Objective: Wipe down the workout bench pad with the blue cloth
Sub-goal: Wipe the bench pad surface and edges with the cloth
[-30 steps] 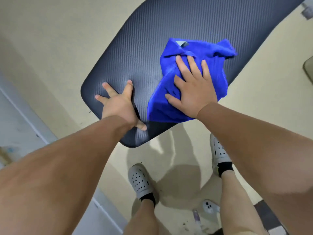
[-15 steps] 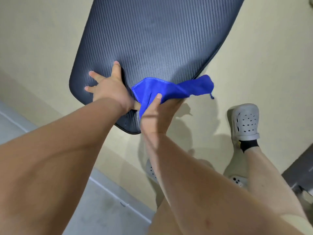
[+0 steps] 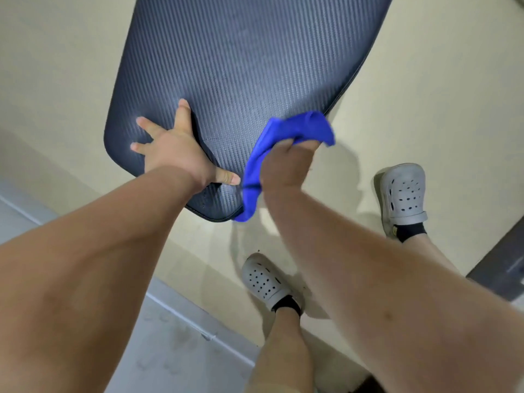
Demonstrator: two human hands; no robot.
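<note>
Honestly, seems midway: gripping blue cloth (image 3: 295, 129) in right hand (image 3: 286, 165) at the bench pad (image 3: 255, 66) near edge, pressing on it with flat left hand (image 3: 175, 148), rest maybe unwiped.

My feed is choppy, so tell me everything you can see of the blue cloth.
The blue cloth is bright, soft-looking fabric, bunched rather than spread. The right hand grips it in a fist at the near right edge of the dark ribbed bench pad. One end bulges above the hand; the other hangs past the pad's near corner.
</note>
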